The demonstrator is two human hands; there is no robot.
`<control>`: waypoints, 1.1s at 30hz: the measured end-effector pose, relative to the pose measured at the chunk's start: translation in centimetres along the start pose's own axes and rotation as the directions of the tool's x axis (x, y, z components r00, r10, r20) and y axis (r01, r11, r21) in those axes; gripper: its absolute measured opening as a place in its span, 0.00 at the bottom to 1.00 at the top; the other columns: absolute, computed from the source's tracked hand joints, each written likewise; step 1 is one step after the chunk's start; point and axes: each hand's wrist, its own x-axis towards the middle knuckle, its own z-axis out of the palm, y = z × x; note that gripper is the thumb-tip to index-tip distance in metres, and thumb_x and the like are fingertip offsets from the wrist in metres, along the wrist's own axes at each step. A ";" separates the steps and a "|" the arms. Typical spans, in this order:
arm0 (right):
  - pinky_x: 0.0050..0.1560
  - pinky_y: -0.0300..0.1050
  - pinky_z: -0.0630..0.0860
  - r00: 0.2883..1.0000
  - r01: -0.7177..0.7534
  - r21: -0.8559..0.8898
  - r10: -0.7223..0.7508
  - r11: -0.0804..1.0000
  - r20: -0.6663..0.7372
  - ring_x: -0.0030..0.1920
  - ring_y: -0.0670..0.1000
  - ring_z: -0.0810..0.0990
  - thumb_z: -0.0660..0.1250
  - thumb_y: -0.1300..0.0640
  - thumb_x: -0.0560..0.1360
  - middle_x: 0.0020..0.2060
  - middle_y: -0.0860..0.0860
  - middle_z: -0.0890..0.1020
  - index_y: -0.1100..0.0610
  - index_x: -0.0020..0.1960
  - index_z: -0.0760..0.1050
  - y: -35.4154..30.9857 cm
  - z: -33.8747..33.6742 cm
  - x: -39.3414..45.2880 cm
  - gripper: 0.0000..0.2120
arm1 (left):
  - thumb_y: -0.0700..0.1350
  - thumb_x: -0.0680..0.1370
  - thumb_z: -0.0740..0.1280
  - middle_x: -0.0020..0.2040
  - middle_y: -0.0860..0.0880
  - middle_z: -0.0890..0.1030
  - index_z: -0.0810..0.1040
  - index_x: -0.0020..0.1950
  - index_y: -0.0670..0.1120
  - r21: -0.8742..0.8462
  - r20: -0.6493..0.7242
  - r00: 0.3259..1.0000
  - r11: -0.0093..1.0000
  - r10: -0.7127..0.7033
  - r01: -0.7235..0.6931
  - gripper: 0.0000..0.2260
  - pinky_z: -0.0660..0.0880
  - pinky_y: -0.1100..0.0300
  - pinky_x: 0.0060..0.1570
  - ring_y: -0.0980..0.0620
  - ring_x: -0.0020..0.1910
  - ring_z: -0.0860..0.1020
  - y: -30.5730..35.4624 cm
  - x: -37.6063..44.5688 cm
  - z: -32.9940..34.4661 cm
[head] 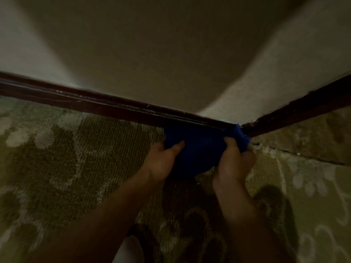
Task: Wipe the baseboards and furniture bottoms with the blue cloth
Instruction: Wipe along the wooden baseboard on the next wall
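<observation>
The blue cloth (201,145) is stretched between both hands against the dark brown baseboard (106,103), low in the corner where two walls meet. My left hand (163,160) grips the cloth's left edge, thumb over the front. My right hand (235,158) clutches the right edge, bunched up close to the corner. A second run of baseboard (303,109) leads off to the right. The cloth hides the bottom of the baseboard at the corner.
Patterned olive and beige carpet (76,158) covers the floor. Pale walls (152,54) rise above the baseboards, dim and in shadow. A white object (129,249) shows between my forearms at the bottom edge.
</observation>
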 end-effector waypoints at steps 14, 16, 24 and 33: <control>0.61 0.55 0.77 0.994 -0.104 0.138 0.098 0.985 0.050 0.56 0.53 0.80 0.64 0.57 0.74 0.56 0.51 0.81 0.53 0.59 0.76 -1.2 1.9 -1.1 0.13 | 0.48 0.79 0.66 0.60 0.46 0.79 0.73 0.67 0.45 0.008 -0.038 0.999 1.000 -0.019 0.020 0.17 0.74 0.56 0.54 0.47 0.53 0.79 1.7 -0.9 -0.9; 0.55 0.51 0.79 0.990 -0.124 0.088 0.117 0.988 0.079 0.51 0.52 0.80 0.65 0.56 0.74 0.52 0.51 0.81 0.52 0.54 0.76 -1.7 1.2 -0.9 0.09 | 0.47 0.80 0.66 0.62 0.44 0.79 0.72 0.70 0.44 -0.010 -0.031 1.000 1.000 -0.003 0.003 0.19 0.75 0.56 0.54 0.45 0.56 0.79 1.5 -1.1 -0.6; 0.57 0.54 0.78 0.998 -0.063 0.054 0.064 0.997 -0.005 0.47 0.53 0.80 0.65 0.56 0.74 0.49 0.52 0.80 0.58 0.58 0.74 -1.4 1.9 -1.1 0.13 | 0.45 0.81 0.64 0.61 0.44 0.79 0.72 0.70 0.44 -0.071 -0.048 0.999 0.997 0.014 -0.017 0.17 0.75 0.54 0.56 0.43 0.58 0.78 2.0 -2.2 0.0; 0.57 0.56 0.78 0.994 -0.029 -0.026 0.032 0.999 0.106 0.47 0.53 0.80 0.66 0.57 0.74 0.45 0.51 0.81 0.52 0.47 0.76 -1.1 2.1 -1.6 0.03 | 0.47 0.80 0.65 0.63 0.47 0.77 0.69 0.72 0.46 -0.192 -0.152 0.986 0.981 -0.072 0.042 0.21 0.76 0.49 0.60 0.45 0.57 0.78 0.4 -2.5 -1.2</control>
